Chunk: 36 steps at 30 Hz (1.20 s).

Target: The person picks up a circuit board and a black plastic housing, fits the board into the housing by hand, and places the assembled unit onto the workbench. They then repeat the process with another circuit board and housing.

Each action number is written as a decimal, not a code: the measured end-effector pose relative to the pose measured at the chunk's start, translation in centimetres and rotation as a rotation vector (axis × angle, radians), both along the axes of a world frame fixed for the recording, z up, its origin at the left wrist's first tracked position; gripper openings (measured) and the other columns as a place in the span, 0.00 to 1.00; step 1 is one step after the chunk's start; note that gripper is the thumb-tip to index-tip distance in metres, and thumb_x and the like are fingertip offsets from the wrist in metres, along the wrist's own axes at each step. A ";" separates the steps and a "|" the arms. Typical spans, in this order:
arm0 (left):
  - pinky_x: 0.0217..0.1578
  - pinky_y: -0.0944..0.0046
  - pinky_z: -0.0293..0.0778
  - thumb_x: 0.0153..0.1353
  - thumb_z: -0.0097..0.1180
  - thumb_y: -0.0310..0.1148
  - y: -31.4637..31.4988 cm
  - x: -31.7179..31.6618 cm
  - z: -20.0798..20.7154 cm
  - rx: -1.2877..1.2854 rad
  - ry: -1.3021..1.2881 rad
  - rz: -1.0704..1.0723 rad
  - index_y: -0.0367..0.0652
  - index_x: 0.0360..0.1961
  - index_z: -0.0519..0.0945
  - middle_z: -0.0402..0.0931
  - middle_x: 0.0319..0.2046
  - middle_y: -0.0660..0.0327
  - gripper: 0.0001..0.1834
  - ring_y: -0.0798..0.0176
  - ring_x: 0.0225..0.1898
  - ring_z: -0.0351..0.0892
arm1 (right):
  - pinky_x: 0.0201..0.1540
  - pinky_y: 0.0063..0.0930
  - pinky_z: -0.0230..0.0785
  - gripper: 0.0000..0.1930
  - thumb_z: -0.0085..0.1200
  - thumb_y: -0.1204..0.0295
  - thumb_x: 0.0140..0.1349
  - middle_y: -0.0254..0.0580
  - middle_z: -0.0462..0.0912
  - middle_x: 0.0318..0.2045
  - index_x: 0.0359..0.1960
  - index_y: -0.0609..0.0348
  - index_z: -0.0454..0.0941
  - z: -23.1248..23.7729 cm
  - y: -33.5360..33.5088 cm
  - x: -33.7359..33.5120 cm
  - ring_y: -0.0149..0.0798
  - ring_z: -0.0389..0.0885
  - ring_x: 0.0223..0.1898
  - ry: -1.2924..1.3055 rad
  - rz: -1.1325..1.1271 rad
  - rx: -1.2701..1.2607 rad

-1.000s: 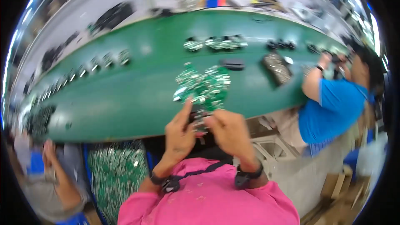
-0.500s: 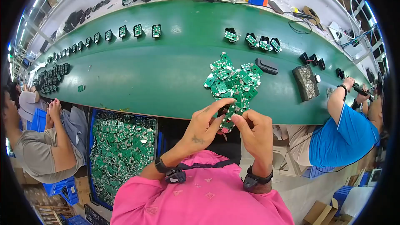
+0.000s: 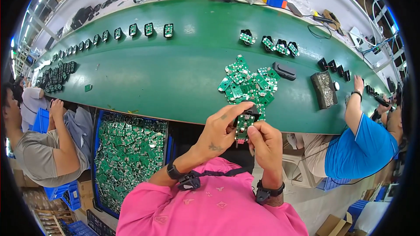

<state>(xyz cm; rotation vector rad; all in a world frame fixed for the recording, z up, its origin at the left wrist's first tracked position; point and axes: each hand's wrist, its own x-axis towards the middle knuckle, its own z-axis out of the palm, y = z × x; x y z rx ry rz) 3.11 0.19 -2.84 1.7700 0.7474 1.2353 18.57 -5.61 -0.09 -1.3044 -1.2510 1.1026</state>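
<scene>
Just in front of my body, both hands hold a small green circuit board (image 3: 243,127) together with a black plastic housing (image 3: 251,110). The housing shows at the board's far end; how deep the board sits in it, I cannot tell. A pink part is at the board's near end. My left hand (image 3: 214,132) wraps the left side, its index finger over the top. My right hand (image 3: 267,143) is closed, with the thumb on the board's right edge. Beyond them lies a loose heap of green circuit boards (image 3: 249,81).
A dark oblong case (image 3: 284,71) lies beside the heap, and a speckled block (image 3: 323,89) farther right. Housings with boards (image 3: 168,30) line the far left. A blue-rimmed bin of boards (image 3: 129,157) stands left below the table. Co-workers sit at left and right (image 3: 363,144).
The held board has turned more upright, and the black housing shows more at its far end. The right co-worker's hand has reached toward the small black housings, where one more now stands.
</scene>
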 end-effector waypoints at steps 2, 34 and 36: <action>0.28 0.70 0.77 0.59 0.48 0.12 0.0 -0.6 0.0 -0.040 0.070 -0.018 0.44 0.64 0.73 0.79 0.48 0.55 0.31 0.72 0.31 0.80 | 0.21 0.21 0.60 0.10 0.55 0.72 0.70 0.32 0.75 0.19 0.31 0.65 0.78 -0.1 0.1 -0.1 0.22 0.70 0.19 -0.059 -0.032 -0.005; 0.22 0.61 0.73 0.72 0.42 0.27 -0.6 0.0 0.0 -0.334 0.000 0.137 0.39 0.59 0.69 0.78 0.26 0.53 0.16 0.63 0.18 0.77 | 0.31 0.42 0.73 0.21 0.47 0.68 0.72 0.56 0.82 0.27 0.65 0.62 0.70 -2.7 3.3 -3.6 0.53 0.83 0.27 -0.411 -0.189 0.188; 0.23 0.63 0.75 0.71 0.45 0.26 -0.4 -0.1 0.2 -0.285 0.034 0.195 0.39 0.58 0.72 0.80 0.29 0.52 0.16 0.68 0.20 0.78 | 0.30 0.42 0.72 0.21 0.46 0.68 0.72 0.56 0.81 0.27 0.64 0.62 0.70 -3.9 4.0 -3.7 0.53 0.82 0.26 -0.400 -0.203 0.292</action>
